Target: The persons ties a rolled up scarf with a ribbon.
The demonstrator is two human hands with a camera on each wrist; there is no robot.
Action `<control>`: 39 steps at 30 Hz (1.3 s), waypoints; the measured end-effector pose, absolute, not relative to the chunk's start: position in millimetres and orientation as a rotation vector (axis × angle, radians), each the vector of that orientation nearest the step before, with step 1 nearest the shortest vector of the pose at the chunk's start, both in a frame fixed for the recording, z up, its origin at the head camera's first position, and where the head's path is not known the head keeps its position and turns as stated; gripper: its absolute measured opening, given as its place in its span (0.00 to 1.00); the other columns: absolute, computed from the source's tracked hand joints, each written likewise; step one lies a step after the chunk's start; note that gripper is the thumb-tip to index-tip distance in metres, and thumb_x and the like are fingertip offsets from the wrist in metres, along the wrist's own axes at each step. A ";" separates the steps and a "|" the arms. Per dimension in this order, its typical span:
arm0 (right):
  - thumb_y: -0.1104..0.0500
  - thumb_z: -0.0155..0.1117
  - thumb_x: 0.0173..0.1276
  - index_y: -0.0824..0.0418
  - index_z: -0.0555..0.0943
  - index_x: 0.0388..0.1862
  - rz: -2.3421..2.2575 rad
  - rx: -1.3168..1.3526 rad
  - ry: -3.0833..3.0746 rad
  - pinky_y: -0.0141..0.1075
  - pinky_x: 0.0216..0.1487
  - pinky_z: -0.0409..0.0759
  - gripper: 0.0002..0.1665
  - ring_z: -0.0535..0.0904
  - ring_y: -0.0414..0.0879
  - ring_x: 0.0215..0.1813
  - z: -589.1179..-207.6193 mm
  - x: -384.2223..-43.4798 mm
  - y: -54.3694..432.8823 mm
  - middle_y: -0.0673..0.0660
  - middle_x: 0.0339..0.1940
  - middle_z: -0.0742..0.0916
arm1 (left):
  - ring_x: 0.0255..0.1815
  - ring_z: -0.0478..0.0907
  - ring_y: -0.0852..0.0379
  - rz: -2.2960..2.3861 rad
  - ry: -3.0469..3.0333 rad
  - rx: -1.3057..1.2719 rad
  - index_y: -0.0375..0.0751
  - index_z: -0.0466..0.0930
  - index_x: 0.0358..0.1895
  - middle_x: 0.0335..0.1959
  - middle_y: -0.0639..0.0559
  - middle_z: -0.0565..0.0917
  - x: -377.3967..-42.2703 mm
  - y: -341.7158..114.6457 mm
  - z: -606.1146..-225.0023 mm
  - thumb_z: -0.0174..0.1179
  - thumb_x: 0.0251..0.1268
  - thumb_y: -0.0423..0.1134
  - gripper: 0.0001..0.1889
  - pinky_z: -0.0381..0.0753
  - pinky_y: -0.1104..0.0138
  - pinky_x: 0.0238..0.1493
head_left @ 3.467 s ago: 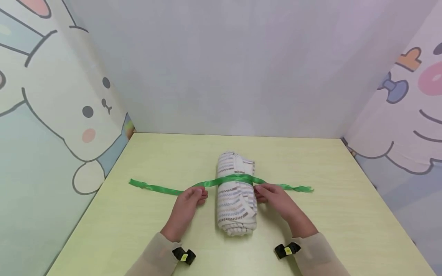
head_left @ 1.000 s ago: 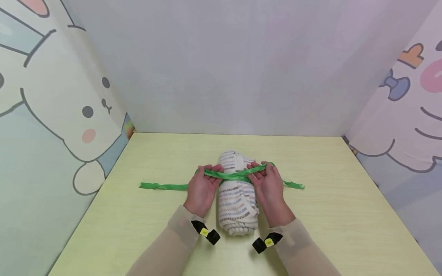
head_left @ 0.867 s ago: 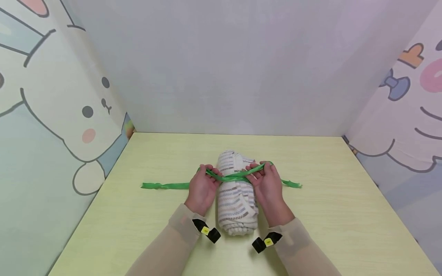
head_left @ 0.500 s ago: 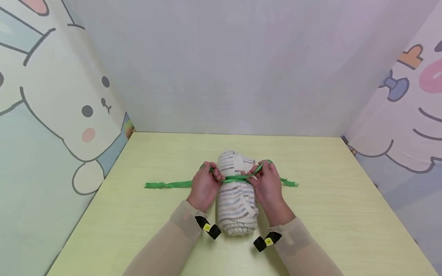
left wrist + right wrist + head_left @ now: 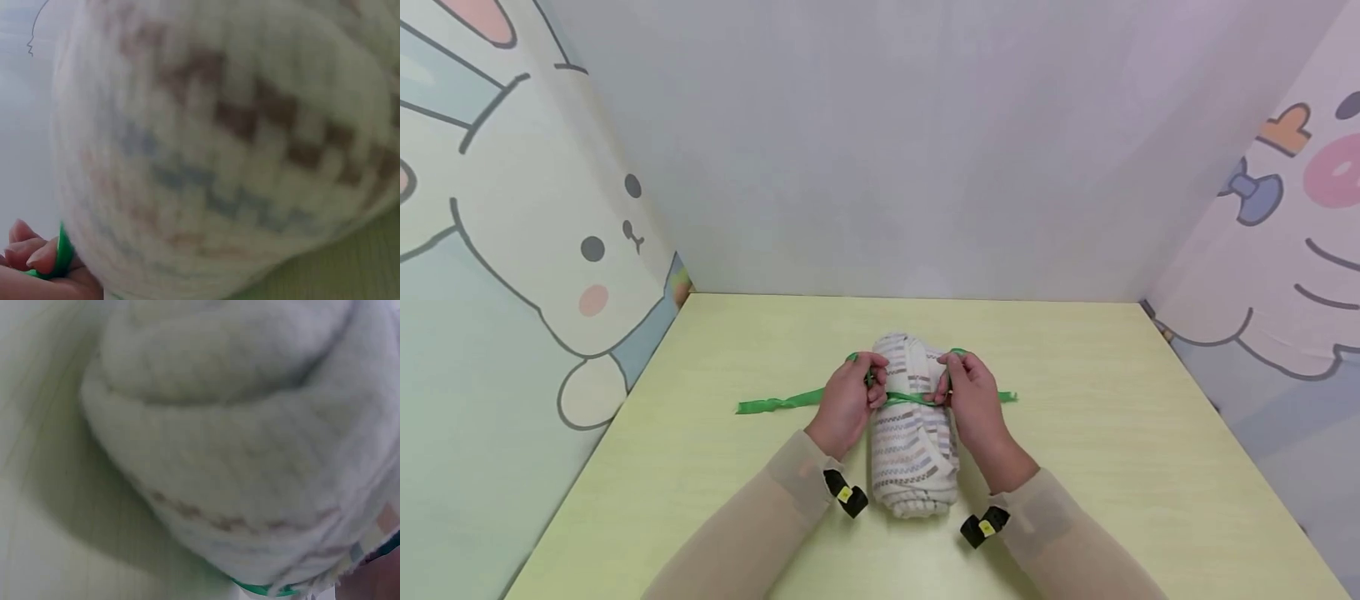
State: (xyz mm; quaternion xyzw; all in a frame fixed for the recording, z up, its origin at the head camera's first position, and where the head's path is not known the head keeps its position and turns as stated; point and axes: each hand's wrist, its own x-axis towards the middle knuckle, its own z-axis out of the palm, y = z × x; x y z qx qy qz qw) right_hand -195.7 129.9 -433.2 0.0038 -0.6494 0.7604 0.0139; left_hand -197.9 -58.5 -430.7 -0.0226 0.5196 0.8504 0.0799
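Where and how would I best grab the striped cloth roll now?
I'd take the striped cloth roll by its near half, coming straight down from above and gripping across its rounded long sides. It lies lengthwise, front to back, and that half is free: the green ribbon crosses farther back, with the left hand and right hand pinching it.

Green ribbon (image 5: 904, 398) and rolled cloth (image 5: 910, 467), partly hidden

In the head view, the left hand (image 5: 848, 398) and right hand (image 5: 977, 410) cover stretches of the ribbon; the detail of each grip is too small to tell. The cloth's underside on the bench (image 5: 1075, 367) is hidden. Both sleeves (image 5: 737, 525) run off the near edge, and yellow labels (image 5: 845, 494) at the wrists are unreadable. In both wrist views, the cloth is blurred and cut off, each hand a cropped fragment.
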 end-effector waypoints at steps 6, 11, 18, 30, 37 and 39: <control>0.59 0.50 0.85 0.71 0.72 0.58 2.275 0.097 -2.135 0.38 0.32 0.86 0.15 0.75 0.45 0.21 -431.1 -197.6 129.5 0.58 0.21 0.75 | 0.26 0.64 0.58 2.363 1.805 0.094 0.32 0.76 0.59 0.39 0.47 0.77 -197.3 -62.7 -430.6 0.39 0.88 0.48 0.23 0.68 0.69 0.31; 0.57 0.54 0.84 0.67 0.75 0.56 2.126 0.144 -2.290 0.35 0.28 0.83 0.14 0.75 0.46 0.20 -429.9 -200.1 131.3 0.56 0.18 0.75 | 0.29 0.71 0.56 2.164 2.018 0.226 0.42 0.73 0.71 0.52 0.47 0.86 -196.0 -66.7 -430.9 0.37 0.87 0.54 0.27 0.73 0.67 0.41; 0.52 0.57 0.83 0.59 0.82 0.55 1.803 0.334 -2.557 0.34 0.25 0.70 0.14 0.68 0.45 0.20 -421.5 -206.7 129.5 0.53 0.18 0.75 | 0.33 0.74 0.54 2.092 1.971 0.384 0.50 0.67 0.77 0.58 0.49 0.85 -199.4 -67.2 -428.7 0.34 0.87 0.57 0.28 0.73 0.65 0.47; 0.56 0.53 0.84 0.58 0.81 0.66 1.774 0.647 -2.702 0.35 0.35 0.76 0.19 0.75 0.45 0.28 -405.5 -216.8 119.9 0.53 0.30 0.85 | 0.38 0.74 0.53 2.178 1.710 0.592 0.58 0.56 0.83 0.53 0.46 0.74 -201.7 -66.7 -426.0 0.35 0.87 0.53 0.27 0.74 0.66 0.50; 0.55 0.59 0.80 0.52 0.72 0.74 2.042 0.459 -2.593 0.32 0.21 0.70 0.26 0.68 0.42 0.17 -402.5 -217.2 116.3 0.54 0.25 0.80 | 0.35 0.73 0.53 2.158 1.788 0.543 0.59 0.64 0.79 0.49 0.50 0.79 -202.0 -63.5 -427.7 0.36 0.86 0.57 0.26 0.72 0.64 0.50; 0.56 0.60 0.80 0.50 0.67 0.78 2.095 0.450 -2.569 0.33 0.21 0.70 0.31 0.68 0.42 0.16 -401.8 -216.9 115.9 0.54 0.20 0.77 | 0.34 0.73 0.53 2.157 1.828 0.547 0.57 0.67 0.78 0.52 0.52 0.81 -202.7 -62.5 -428.4 0.36 0.86 0.57 0.26 0.72 0.64 0.51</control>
